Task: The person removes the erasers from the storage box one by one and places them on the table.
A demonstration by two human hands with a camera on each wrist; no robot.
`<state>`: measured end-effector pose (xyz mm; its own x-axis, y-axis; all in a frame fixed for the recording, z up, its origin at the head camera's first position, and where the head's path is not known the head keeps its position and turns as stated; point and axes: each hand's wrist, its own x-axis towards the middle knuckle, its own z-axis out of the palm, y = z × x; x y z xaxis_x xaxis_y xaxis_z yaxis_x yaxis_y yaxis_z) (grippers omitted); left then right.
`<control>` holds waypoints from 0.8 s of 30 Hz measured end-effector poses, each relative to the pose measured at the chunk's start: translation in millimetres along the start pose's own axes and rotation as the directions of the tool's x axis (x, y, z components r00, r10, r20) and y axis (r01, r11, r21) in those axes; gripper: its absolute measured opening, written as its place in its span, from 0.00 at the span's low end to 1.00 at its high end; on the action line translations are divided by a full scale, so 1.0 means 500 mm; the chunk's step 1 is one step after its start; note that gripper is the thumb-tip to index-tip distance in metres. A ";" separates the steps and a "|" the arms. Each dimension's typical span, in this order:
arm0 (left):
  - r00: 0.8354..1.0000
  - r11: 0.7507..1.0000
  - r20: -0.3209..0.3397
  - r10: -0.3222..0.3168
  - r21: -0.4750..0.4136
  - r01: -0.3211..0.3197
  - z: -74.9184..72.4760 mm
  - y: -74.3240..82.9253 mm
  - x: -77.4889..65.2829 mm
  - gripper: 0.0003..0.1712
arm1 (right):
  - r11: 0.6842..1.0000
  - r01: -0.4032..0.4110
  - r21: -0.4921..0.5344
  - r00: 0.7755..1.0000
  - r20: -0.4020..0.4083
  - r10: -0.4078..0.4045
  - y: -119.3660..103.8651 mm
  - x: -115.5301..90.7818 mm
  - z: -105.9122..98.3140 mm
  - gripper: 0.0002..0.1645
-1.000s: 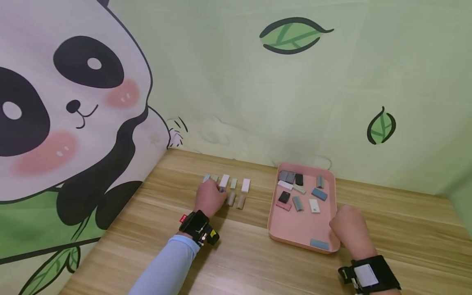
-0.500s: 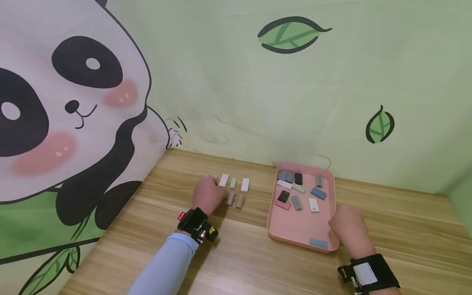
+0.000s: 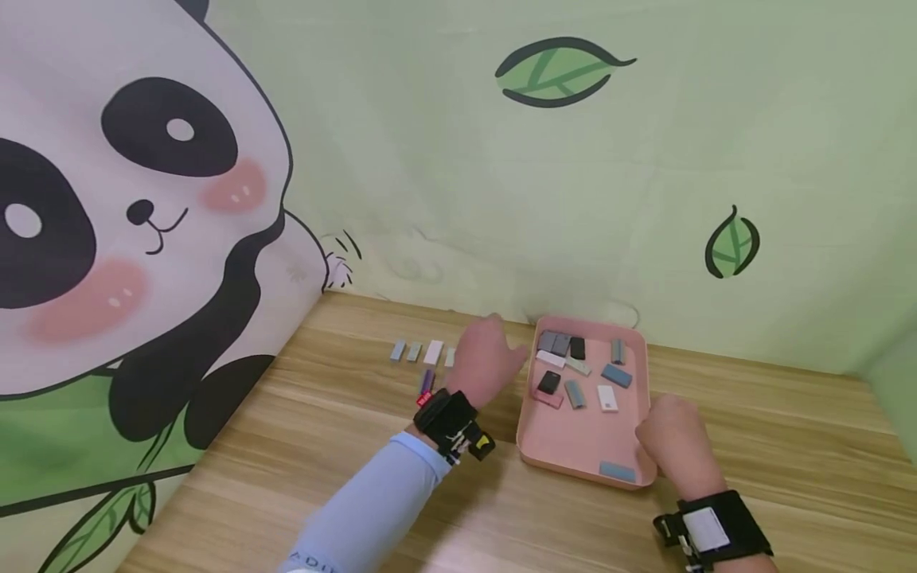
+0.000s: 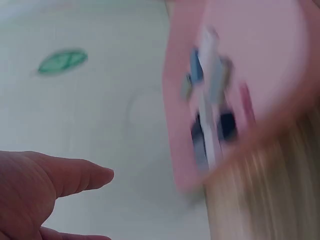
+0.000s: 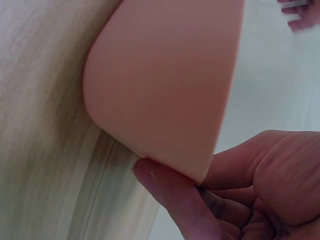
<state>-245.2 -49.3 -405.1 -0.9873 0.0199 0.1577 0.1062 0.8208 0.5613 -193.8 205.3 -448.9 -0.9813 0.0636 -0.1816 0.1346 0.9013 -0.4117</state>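
My left hand [image 3: 487,362] is over the table just left of the pink tray [image 3: 580,458], fingers and thumb apart with nothing between them. In the left wrist view its thumb [image 4: 82,176] stands out straight. Under and beside this hand lie small block-like pieces in two rows, partly hidden by it: a blue-grey piece [image 3: 398,350], a pale green piece [image 3: 415,352], a white piece [image 3: 433,352] and a purple piece [image 3: 427,380]. My right hand [image 3: 677,438] pinches the tray's near right corner between thumb and fingers, plain in the right wrist view.
Inside the tray are several similar pieces, among them a black piece [image 3: 549,383], a white piece [image 3: 607,398], a blue piece [image 3: 616,376] and a light blue piece [image 3: 617,471]. A panda-print wall cloth [image 3: 401,159] borders the wooden table [image 3: 286,461].
My left hand has let go of the purple piece, which now lies in the front row, and has moved right toward the tray, opening. The right hand keeps its hold on the tray.
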 end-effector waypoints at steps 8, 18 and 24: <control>0.989 0.994 0.104 0.108 -0.039 -0.105 0.093 0.102 -0.010 0.10 | 0.999 0.046 -0.019 0.999 -0.023 -0.046 -0.003 0.000 -0.001 0.08; 0.978 0.957 0.186 0.099 0.253 -0.145 0.190 0.154 -0.003 0.20 | 0.998 0.061 -0.014 0.997 -0.043 -0.062 -0.003 0.000 -0.006 0.07; 0.971 0.940 0.228 0.077 0.308 -0.147 0.236 0.165 0.006 0.15 | 0.999 0.051 -0.009 0.998 -0.039 -0.051 -0.001 -0.001 -0.005 0.07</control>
<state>-253.2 85.9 -454.4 -0.9771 0.2125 0.0115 0.2084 0.9444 0.2543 -193.8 205.8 -446.5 -0.9916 0.0343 -0.1250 0.0834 0.9071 -0.4127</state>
